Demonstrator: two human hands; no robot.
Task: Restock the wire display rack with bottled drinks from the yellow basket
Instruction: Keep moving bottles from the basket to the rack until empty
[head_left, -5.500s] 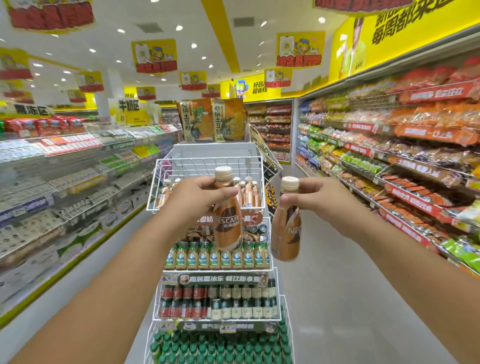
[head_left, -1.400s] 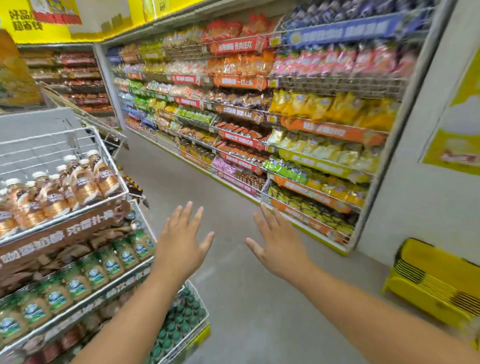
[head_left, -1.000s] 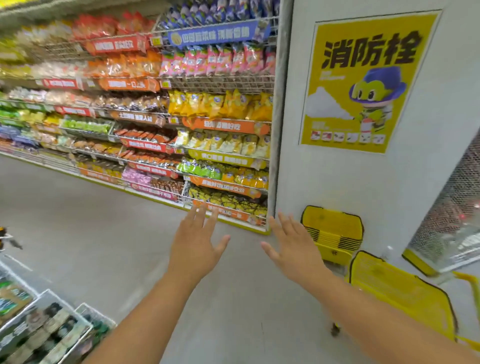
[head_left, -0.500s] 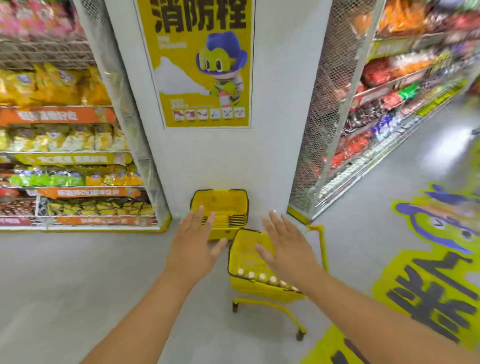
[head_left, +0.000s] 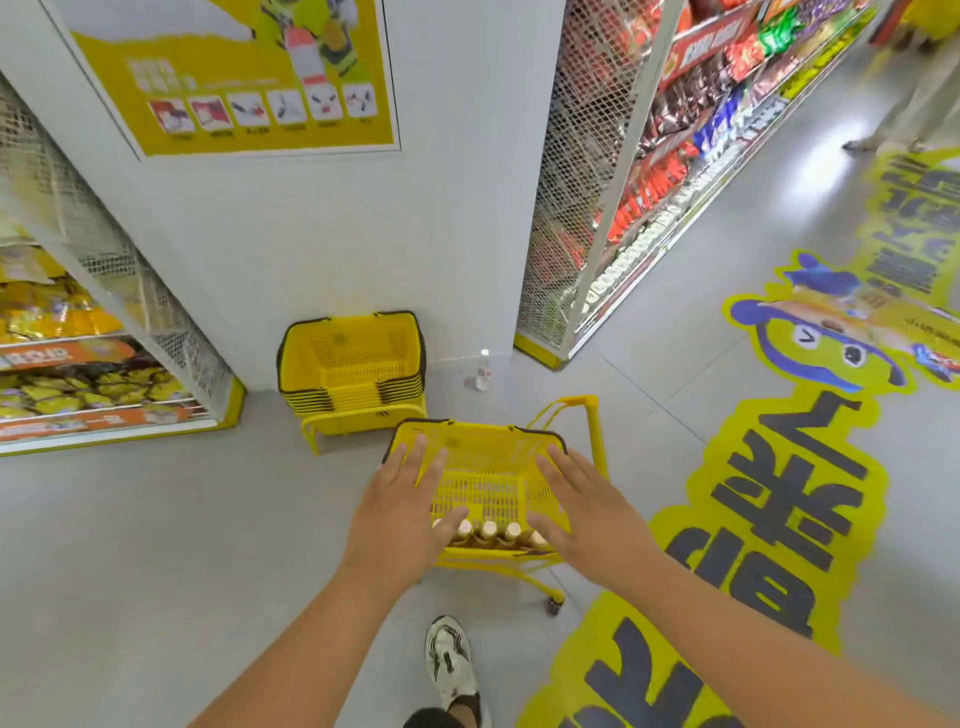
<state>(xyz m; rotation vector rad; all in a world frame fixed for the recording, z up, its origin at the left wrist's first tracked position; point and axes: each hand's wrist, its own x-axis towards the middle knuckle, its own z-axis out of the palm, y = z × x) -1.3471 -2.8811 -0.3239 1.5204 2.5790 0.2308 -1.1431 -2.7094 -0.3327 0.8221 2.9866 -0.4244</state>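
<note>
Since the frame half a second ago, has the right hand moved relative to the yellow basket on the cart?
Yes. The right hand has moved in over the yellow basket, fingers straight, near the bottles at its near wall. It holds nothing.

no brand or number reads clearly. large dark chinese characters stand on the yellow floor decal (head_left: 769, 519) at four o'clock, cut off and seen from the side. print on the wall poster (head_left: 244, 78) at eleven o'clock is too blurred.
</note>
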